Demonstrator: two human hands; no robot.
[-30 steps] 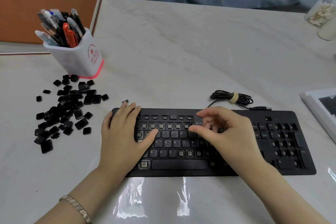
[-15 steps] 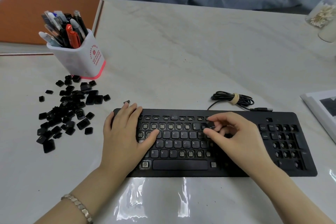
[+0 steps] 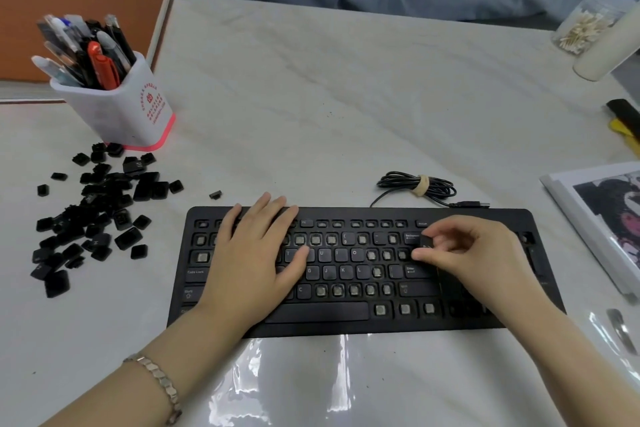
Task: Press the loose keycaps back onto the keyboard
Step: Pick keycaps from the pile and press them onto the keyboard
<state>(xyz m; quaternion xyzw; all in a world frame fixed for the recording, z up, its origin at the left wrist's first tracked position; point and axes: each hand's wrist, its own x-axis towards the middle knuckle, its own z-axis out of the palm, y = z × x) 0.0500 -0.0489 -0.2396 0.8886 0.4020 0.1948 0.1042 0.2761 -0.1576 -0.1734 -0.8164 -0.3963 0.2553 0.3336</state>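
A black keyboard (image 3: 346,213) lies near the table's front edge, with many bare key sockets among the fitted keys. My left hand (image 3: 256,253) rests flat on its left half, fingers straight. My right hand (image 3: 474,253) hovers over the right end of the letter block. Its thumb and forefinger pinch a black keycap (image 3: 426,243) just below the Backspace key, touching the keyboard. A pile of loose black keycaps (image 3: 104,211) lies on the table left of the keyboard. A single keycap (image 3: 215,195) sits apart by the keyboard's far left corner.
A white pen holder (image 3: 121,104) full of pens stands behind the pile. The keyboard's coiled cable (image 3: 415,185) lies behind its right half. An orange book (image 3: 69,10) is far left, a jar of cotton swabs (image 3: 585,24) far right, a printed sheet (image 3: 606,218) at the right edge.
My right hand has moved to the right along the keyboard with the keycap, from the middle of the upper rows to under Backspace. My left hand has stayed flat on the keys.
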